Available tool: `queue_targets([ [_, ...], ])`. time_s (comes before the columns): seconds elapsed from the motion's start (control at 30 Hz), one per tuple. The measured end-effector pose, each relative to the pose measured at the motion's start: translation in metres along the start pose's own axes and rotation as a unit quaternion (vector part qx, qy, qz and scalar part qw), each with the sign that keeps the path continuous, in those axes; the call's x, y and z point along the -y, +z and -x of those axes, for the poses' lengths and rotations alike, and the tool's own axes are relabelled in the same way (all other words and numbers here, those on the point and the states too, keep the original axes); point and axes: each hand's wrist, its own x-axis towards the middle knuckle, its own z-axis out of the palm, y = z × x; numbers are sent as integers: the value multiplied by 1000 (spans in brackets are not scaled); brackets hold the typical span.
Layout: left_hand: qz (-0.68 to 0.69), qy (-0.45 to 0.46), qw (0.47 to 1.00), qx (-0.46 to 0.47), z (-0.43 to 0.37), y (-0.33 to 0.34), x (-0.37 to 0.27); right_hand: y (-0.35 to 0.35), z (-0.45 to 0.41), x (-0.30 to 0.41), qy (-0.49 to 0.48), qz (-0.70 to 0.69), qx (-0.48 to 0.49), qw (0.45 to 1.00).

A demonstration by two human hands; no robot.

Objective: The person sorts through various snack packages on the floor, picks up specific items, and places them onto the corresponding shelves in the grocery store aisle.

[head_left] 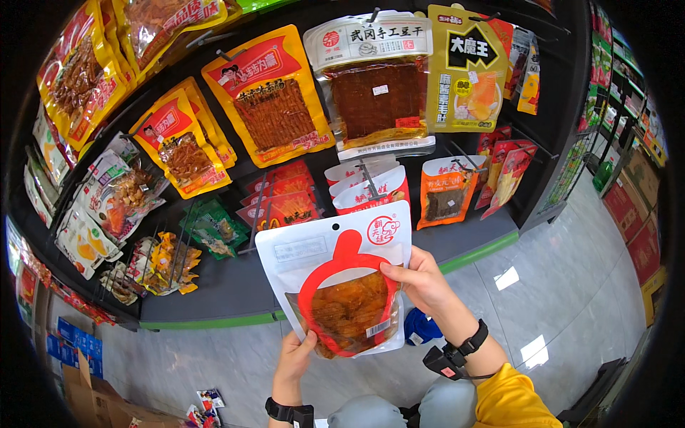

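Observation:
Both hands hold up one white-and-red snack pouch with a clear window that shows brown, saucy food. At its lower left corner, the thumb of my left hand lies over the front. My right hand pinches the right edge higher up, thumb across the face. A round hang hole sits at the pouch's top, and a barcode sits low on the right. Just behind it, similar white-and-red pouches hang on a peg. Right of these hangs an orange-and-white pouch.
Above hang a large bean-curd pouch, a gold pouch and yellow pouches. The dark shelf base has a green front edge. On the tiled floor are a blue round object, an opened carton and small packets.

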Motion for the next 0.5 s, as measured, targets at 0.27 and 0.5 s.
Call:
queue_targets([
  [0.27,26,-12,999,-23,1,7,2,-1,-2,-3,-4,6,2,1000],
  [0.5,36,-18,999,-7,1,6,4,-4,-2,-7,-3,3,3,1000],
])
